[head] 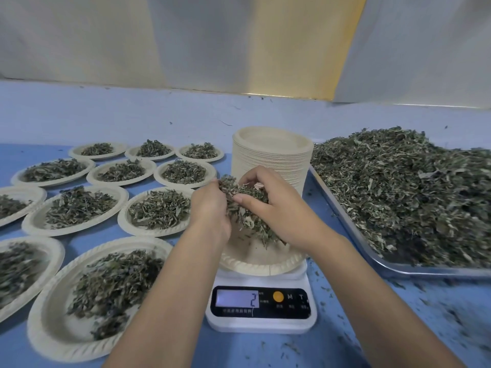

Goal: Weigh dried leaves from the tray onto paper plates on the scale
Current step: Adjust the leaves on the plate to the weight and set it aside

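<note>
Fingers (255,176) curled round leaves (247,220) above paper plate (255,264).

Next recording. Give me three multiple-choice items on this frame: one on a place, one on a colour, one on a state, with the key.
1. Where does the stack of empty paper plates stand?
A. right behind the scale
B. on the tray
C. left of the filled plates

2. What colour is the round button on the scale?
A. green
B. orange
C. red

3. What are the left hand and right hand doing?
A. resting flat on the table
B. lifting the tray
C. together holding a clump of dried leaves above the plate on the scale

Key: 1 A, the stack rises just beyond the scale. 2 B, the button beside the display is orange. 3 C, fingers of both hands curl round the clump over the plate.
</note>
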The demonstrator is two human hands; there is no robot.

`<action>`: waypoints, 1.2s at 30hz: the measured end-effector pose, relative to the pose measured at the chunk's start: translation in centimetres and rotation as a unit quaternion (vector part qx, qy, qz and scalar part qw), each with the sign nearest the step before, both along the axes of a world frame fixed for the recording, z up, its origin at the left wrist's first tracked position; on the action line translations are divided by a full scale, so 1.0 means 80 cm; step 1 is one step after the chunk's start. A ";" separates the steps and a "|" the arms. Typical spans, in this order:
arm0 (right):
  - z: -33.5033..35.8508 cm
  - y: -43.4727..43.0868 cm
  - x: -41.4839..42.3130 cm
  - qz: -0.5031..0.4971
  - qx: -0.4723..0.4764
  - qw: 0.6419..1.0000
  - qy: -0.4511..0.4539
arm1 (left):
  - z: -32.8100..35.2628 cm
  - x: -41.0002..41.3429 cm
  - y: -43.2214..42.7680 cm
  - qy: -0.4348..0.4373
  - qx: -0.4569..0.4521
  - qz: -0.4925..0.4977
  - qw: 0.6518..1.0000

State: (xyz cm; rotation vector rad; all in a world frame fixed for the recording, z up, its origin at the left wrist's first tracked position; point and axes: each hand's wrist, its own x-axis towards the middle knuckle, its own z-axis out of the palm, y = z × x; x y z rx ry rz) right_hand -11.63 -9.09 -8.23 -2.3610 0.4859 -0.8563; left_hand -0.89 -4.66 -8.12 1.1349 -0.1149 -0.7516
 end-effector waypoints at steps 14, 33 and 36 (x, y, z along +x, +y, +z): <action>-0.015 -0.015 -0.003 -0.036 -0.014 0.999 0.033 | 0.006 0.022 0.007 0.077 -0.046 0.031 0.996; -0.009 -0.019 -0.004 -0.065 0.077 0.993 -0.066 | 0.011 0.015 0.008 0.088 -0.036 0.004 0.995; -0.004 -0.012 -0.001 -0.053 0.124 0.986 -0.093 | 0.011 0.012 0.008 0.075 -0.035 -0.001 0.997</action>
